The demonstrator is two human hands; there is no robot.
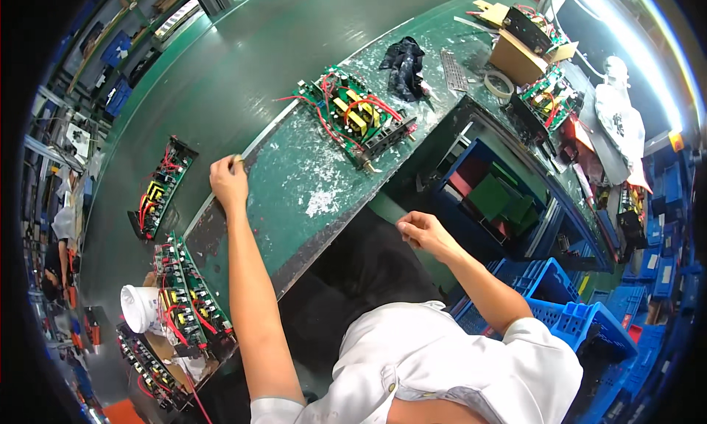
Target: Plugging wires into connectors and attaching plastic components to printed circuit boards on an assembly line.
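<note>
My left hand (230, 182) is at the far left edge of the green worktable (283, 218), its fingers drawn together; whatever may be between the fingertips is too small to name. In the air over my lap, past the table's near edge, my right hand (427, 235) has its fingers curled in against the thumb, and their inside is hidden. A green circuit board assembly (357, 114) with yellow-wrapped parts, red wires and a black end panel lies farther up the table. Neither hand touches it.
Another board (160, 192) lies beyond the table at left. Several boards (188, 299) and a white bucket (140, 308) stand at lower left. Black crumpled plastic (405, 67), a tape roll (498, 85) and a cardboard box (518, 58) lie at the far end. Blue crates (567, 317) stand at right.
</note>
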